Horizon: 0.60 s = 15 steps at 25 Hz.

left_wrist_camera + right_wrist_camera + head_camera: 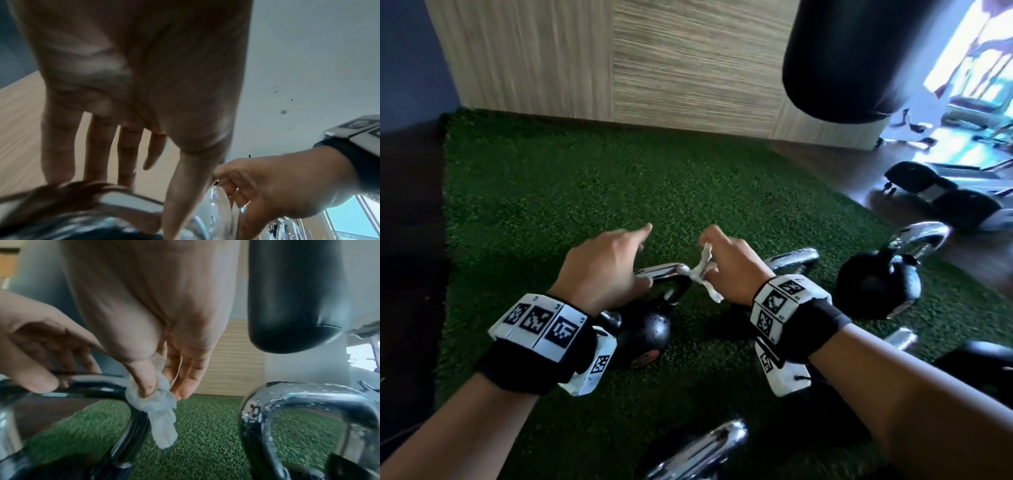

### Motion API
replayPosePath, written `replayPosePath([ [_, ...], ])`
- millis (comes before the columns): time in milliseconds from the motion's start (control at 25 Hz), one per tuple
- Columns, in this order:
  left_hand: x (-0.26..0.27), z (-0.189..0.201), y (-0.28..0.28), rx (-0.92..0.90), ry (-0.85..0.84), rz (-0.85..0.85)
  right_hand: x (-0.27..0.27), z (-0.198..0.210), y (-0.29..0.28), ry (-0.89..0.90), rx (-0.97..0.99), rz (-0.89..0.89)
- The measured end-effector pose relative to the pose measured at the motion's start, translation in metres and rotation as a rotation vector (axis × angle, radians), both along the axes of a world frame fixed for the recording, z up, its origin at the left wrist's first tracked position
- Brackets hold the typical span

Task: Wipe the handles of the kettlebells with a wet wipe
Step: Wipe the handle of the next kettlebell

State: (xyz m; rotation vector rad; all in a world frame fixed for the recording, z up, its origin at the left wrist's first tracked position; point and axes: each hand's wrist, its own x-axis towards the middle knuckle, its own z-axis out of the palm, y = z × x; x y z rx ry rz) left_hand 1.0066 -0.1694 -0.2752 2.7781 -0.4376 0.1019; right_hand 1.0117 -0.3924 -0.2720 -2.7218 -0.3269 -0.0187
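Observation:
A black kettlebell [647, 332] with a chrome handle [664, 270] stands on green turf [619, 178] in front of me. My left hand [613, 260] holds the handle's top bar, thumb [35, 382] in front and fingers behind, with the index finger pointing away. My right hand [726, 257] pinches a crumpled white wet wipe [702, 274] between thumb and fingers. The wipe [162, 410] touches the right bend of that handle [92, 382], and its tail hangs down. In the left wrist view the left hand's [123, 113] fingers reach over the handle [127, 201].
Other chrome-handled kettlebells stand close by: one behind my right hand [794, 260], one at the right [876, 284], one near my right forearm [900, 337] and one at the bottom [702, 448]. A black punching bag [835, 58] hangs above right. Dumbbells [941, 192] lie far right.

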Motion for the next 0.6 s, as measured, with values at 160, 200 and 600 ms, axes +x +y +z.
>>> replayPosePath([
  [160, 0.002, 0.025, -0.053, -0.039, -0.076, -0.124, 0.0, 0.031, -0.057, -0.15, -0.075, -0.051],
  [200, 0.001, 0.03, -0.066, -0.032, -0.051, -0.134, 0.0, 0.039, -0.072, -0.153, -0.125, -0.057],
  [600, 0.02, 0.064, -0.138, 0.506, 0.331, -0.07, -0.002, 0.075, -0.179, -0.176, -0.099, -0.032],
])
